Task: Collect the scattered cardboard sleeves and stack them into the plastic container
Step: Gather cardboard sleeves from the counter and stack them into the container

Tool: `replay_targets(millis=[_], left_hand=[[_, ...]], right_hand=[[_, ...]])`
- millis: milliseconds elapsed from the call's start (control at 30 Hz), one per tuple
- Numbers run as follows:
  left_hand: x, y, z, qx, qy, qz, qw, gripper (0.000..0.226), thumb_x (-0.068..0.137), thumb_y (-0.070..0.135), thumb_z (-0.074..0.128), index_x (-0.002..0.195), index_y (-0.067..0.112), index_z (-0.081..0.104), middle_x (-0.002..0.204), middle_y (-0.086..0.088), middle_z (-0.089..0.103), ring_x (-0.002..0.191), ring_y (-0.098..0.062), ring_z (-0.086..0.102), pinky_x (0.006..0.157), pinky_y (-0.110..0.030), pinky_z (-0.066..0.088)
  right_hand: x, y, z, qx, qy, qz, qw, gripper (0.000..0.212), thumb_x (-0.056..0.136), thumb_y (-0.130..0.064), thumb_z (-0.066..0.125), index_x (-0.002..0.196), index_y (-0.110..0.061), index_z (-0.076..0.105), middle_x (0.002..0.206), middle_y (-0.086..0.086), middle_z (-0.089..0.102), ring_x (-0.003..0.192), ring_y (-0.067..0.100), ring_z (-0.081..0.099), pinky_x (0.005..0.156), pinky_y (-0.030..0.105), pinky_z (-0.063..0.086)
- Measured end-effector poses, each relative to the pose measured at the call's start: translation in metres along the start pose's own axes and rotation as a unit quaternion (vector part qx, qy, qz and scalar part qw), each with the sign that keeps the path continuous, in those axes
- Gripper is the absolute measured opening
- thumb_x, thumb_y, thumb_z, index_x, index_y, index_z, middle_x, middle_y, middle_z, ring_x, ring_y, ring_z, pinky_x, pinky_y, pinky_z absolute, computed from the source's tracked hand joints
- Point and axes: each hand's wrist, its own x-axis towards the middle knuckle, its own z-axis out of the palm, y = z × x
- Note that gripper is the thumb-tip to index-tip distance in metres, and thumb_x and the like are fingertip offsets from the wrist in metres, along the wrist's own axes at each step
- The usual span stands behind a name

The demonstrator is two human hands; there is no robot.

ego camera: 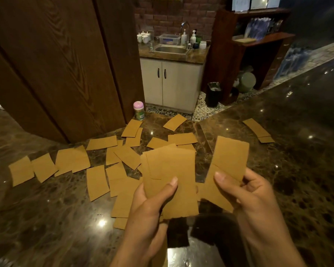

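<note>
Over the dark marble tabletop (278, 170), left hand (150, 205) has its grip clamped on a small fan of cardboard sleeves (170, 170), maybe four or five, hard to count. Right hand (245, 193) pinches two more sleeves (229, 157). Roughly twenty loose sleeves (96, 182) lie scattered, many overlapping, plus two (255, 128) off right. One pink-lidded jar (138, 110) stands at the far edge. Right side is wide open.

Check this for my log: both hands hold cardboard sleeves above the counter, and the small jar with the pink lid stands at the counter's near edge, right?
Not quite. The head view shows the left hand and right hand holding cardboard sleeves, but the jar with the pink lid stands at the far edge of the counter, beside the wooden panel.
</note>
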Motion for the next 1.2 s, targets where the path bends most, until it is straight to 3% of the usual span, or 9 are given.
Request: replay_targets(millis=[133,367,500,633,800,1000,1067,1133,1200], left_hand=[[0.001,-0.002,0.002,0.008,0.000,0.022,1.000,0.053,0.068,0.010,0.079,0.118,0.016,0.062,0.095,-0.008,0.079,0.086,-0.026,0.077,0.073,-0.043,0.063],[0.000,-0.009,0.009,0.034,-0.006,0.048,0.998,0.046,0.071,0.004,0.078,0.113,0.015,0.064,0.091,-0.007,0.080,0.083,-0.023,0.078,0.065,-0.033,0.063],[0.002,-0.011,0.007,0.038,-0.012,0.057,0.998,0.045,0.074,0.003,0.077,0.115,0.014,0.063,0.094,-0.009,0.080,0.084,-0.025,0.078,0.067,-0.037,0.064],[0.004,-0.015,0.005,0.083,0.003,0.088,0.993,0.047,0.072,0.014,0.081,0.116,0.017,0.065,0.099,-0.007,0.079,0.094,-0.031,0.076,0.081,-0.053,0.061],[0.005,-0.021,0.008,0.195,0.018,0.160,0.968,0.032,0.074,0.027,0.080,0.103,0.031,0.067,0.092,0.011,0.077,0.086,-0.008,0.074,0.072,-0.027,0.060],[0.003,-0.017,0.009,0.129,0.014,0.095,0.987,0.045,0.070,0.030,0.078,0.113,0.023,0.067,0.098,0.001,0.079,0.092,-0.020,0.076,0.078,-0.042,0.063],[0.002,-0.012,0.011,0.083,-0.006,0.048,0.995,0.040,0.077,0.029,0.072,0.115,0.019,0.066,0.097,-0.004,0.080,0.087,-0.021,0.077,0.073,-0.039,0.063],[0.001,-0.010,0.011,0.067,-0.024,0.006,0.997,0.042,0.079,0.039,0.066,0.115,0.016,0.065,0.092,-0.011,0.080,0.076,-0.023,0.076,0.064,-0.033,0.062],[0.000,-0.009,0.009,0.045,-0.029,-0.036,0.998,0.059,0.076,0.052,0.064,0.117,0.010,0.065,0.096,-0.019,0.078,0.079,-0.028,0.073,0.069,-0.038,0.062]], right_hand=[[-0.009,-0.003,-0.002,0.015,-0.045,0.032,0.998,0.035,0.072,-0.017,0.074,0.107,-0.016,0.076,0.097,0.008,0.082,0.085,0.021,0.080,0.061,0.029,0.064],[-0.012,0.012,0.007,-0.004,-0.071,0.053,0.996,0.033,0.076,-0.015,0.076,0.108,-0.012,0.079,0.103,0.011,0.082,0.092,0.025,0.080,0.068,0.028,0.064],[-0.009,0.012,0.004,-0.036,-0.037,0.032,0.998,0.031,0.079,-0.015,0.077,0.110,-0.011,0.079,0.102,0.010,0.082,0.094,0.027,0.080,0.073,0.036,0.066],[-0.011,0.008,0.002,-0.093,-0.004,-0.011,0.996,0.018,0.087,-0.012,0.077,0.103,-0.020,0.081,0.098,0.001,0.083,0.091,0.019,0.080,0.075,0.040,0.067],[-0.021,0.006,0.010,-0.208,0.027,-0.133,0.969,0.016,0.089,-0.019,0.078,0.096,-0.033,0.079,0.088,-0.016,0.081,0.082,0.004,0.077,0.066,0.023,0.064],[-0.014,0.007,0.006,-0.171,0.013,-0.130,0.977,0.015,0.089,-0.019,0.077,0.096,-0.031,0.081,0.093,-0.010,0.082,0.086,0.011,0.078,0.074,0.041,0.067],[-0.013,0.006,0.003,-0.138,0.002,-0.143,0.980,0.020,0.085,-0.022,0.077,0.098,-0.037,0.082,0.095,-0.009,0.082,0.088,0.012,0.079,0.076,0.040,0.067],[-0.012,0.001,0.000,-0.140,-0.043,-0.211,0.966,0.036,0.081,-0.016,0.078,0.102,-0.045,0.080,0.097,-0.010,0.082,0.090,0.011,0.079,0.078,0.028,0.065],[-0.006,-0.001,-0.008,-0.171,-0.129,-0.299,0.930,0.043,0.080,-0.001,0.083,0.111,-0.030,0.079,0.105,-0.008,0.082,0.102,0.016,0.077,0.087,0.028,0.062]])
